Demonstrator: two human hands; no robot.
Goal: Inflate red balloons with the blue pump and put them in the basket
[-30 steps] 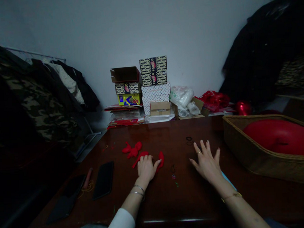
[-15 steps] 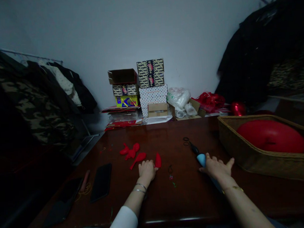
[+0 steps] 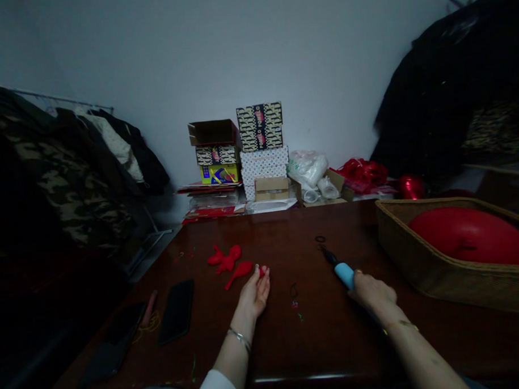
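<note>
The left hand is turned with its palm partly upward and its fingers loosely bent, neither spread wide nor made into a fist. A small red balloon shows at its fingertips, mostly hidden by them; the exact grip on it cannot be told. The right hand is closed around a balloon pump, whose light blue body and black nozzle slant away from the hand toward the far left, over the dark, glossy wooden table. Near the nozzle tip lies a black ring.

Just left of the left hand lies a flat red balloon, and slightly farther back is a cluster of red balloons. Between the two hands are a thin dark cord loop with a small pinkish charm and a green scrap. On the left part of the table lie a black phone, a pinkish stick beside a tangle of yellowish cord, and a dark flat object. On the right, a wicker basket holds a large inflated red balloon. Stacked boxes and a plastic bag stand beyond the far edge.
</note>
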